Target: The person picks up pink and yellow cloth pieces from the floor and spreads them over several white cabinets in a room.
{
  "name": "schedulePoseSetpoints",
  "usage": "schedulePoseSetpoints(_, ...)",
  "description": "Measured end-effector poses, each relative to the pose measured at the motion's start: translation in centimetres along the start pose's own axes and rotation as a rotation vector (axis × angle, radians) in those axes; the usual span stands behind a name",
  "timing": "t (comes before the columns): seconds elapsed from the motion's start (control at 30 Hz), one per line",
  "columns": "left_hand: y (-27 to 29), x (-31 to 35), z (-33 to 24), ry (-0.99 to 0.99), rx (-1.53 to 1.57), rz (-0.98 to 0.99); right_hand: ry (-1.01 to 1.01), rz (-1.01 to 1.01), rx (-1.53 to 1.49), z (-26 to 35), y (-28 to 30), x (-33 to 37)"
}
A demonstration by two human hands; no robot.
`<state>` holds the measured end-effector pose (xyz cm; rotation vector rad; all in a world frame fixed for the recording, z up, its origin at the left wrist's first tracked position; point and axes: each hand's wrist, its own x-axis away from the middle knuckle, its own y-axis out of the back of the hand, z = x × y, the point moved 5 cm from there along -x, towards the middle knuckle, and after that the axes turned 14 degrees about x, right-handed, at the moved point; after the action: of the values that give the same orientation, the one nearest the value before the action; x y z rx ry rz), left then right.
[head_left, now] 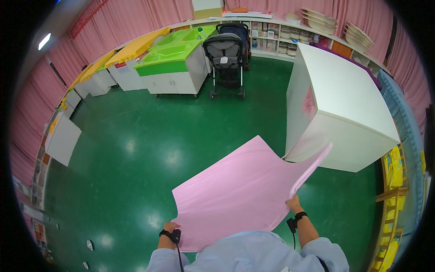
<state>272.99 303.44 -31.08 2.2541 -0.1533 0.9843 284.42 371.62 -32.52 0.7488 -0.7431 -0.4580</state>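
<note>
A pink cloth (231, 190) spreads out in the air in front of me, above the green floor. My left hand (171, 226) is closed on its near left edge. Farther to the right, my right hand (294, 204) grips the opposite edge, where the cloth folds upward into a raised flap. That flap reaches toward the side of a white cabinet. Both wrists wear black straps with small devices and cables. The fingertips are partly hidden by the cloth.
A large white cabinet (349, 90) stands at the right. Ahead are a stroller (224, 59) and a unit with a green basin top (167, 59). Wooden cots with yellow bedding (393, 167) line the right edge. A white panel (63, 138) stands at the left on the green floor (149, 122).
</note>
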Motion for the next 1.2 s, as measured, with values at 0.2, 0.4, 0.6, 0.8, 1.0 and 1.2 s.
schedulePoseSetpoints(0.2, 2.2, 7.0, -13.4, 0.112, -0.041, -0.007, 0.061, 0.134, 0.144, 2.0, 0.0, 3.3)
schedulePoseSetpoints(0.4, 4.9, 6.3, -5.9, 0.128, -0.488, 0.429, 0.193, 0.01, -0.456, 7.2, -0.3, 6.9)
schedulePoseSetpoints(0.6, 15.8, 0.6, 7.0, 0.068, -0.156, 0.033, 0.14, 0.019, -0.59, 12.2, -2.4, 7.1)
schedulePoseSetpoints(0.8, 18.1, 5.3, -1.6, 0.038, 0.219, 0.004, -0.574, 0.407, -1.26, 1.9, -7.4, -1.2)
schedulePoseSetpoints(1.0, 28.0, 12.6, 12.0, 0.483, 0.121, -0.181, -0.637, 0.475, -1.284, 0.7, -17.9, 3.4)
schedulePoseSetpoints(1.2, 25.9, 13.3, 13.3, 0.237, 0.903, -0.431, -0.667, 0.494, -1.18, 3.9, -15.4, 9.3)
